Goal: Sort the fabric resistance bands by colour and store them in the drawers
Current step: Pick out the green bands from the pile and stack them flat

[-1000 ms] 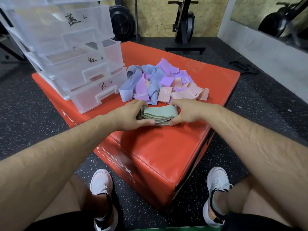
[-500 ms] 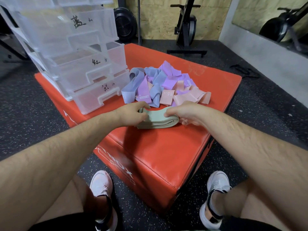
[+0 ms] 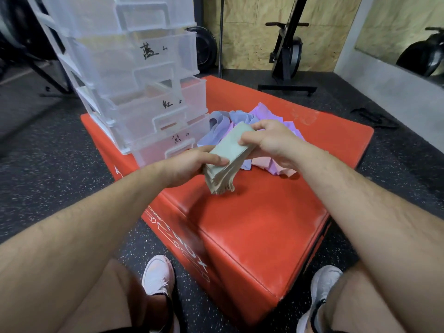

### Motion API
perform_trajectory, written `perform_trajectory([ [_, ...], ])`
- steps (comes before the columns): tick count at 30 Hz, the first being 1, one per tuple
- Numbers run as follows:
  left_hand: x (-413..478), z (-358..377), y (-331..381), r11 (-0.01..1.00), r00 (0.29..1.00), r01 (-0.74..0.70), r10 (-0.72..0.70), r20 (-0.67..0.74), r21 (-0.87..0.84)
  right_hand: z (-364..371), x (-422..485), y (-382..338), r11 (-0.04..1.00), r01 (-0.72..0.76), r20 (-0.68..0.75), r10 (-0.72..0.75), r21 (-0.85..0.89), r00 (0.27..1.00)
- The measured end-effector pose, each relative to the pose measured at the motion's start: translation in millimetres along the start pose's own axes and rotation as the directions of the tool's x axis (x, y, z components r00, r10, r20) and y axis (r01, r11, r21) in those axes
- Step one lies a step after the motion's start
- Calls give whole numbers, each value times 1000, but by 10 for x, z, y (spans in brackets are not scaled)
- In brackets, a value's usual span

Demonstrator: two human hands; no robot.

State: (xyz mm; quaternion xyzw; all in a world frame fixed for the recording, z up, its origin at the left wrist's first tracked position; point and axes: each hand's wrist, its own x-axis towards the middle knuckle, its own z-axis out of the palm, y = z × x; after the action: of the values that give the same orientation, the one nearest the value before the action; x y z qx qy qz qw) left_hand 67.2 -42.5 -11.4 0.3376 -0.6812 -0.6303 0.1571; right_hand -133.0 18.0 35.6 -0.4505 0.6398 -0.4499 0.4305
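Note:
A stack of pale green fabric bands (image 3: 228, 157) is held in the air above the red box, tilted, its loose ends hanging toward me. My left hand (image 3: 192, 164) grips its near left side and my right hand (image 3: 271, 143) pinches its far right end. Behind my hands lies a heap of blue, purple and pink bands (image 3: 262, 116), partly hidden by my right hand. A clear plastic drawer unit (image 3: 134, 75) stands at the back left of the box, each drawer marked with a handwritten label; several drawers are pulled partly out.
Everything rests on a red padded plyo box (image 3: 252, 227) on a black speckled rubber floor. My knees and white shoes are below its front corner. An exercise machine (image 3: 286, 56) and a weight plate (image 3: 204, 49) stand against the far wooden wall.
Both hands have lifted the green stack off the box and turned it, its far end now raised toward the drawers. My head has moved closer and to the left.

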Motion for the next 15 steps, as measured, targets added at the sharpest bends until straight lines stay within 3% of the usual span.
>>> perform_trajectory([
  [4,-160,-291,9,999,983,17,-12,-186,30,303,178,-77,995,3,-2,-3,98,1000],
  [9,-421,-565,-84,975,868,49,67,-493,219,837,411,35,994,-27,6,26,104,1000],
  [15,-434,-577,-323,761,835,163,232,-498,628,1218,695,326,997,0,-15,-2,-77,1000],
])
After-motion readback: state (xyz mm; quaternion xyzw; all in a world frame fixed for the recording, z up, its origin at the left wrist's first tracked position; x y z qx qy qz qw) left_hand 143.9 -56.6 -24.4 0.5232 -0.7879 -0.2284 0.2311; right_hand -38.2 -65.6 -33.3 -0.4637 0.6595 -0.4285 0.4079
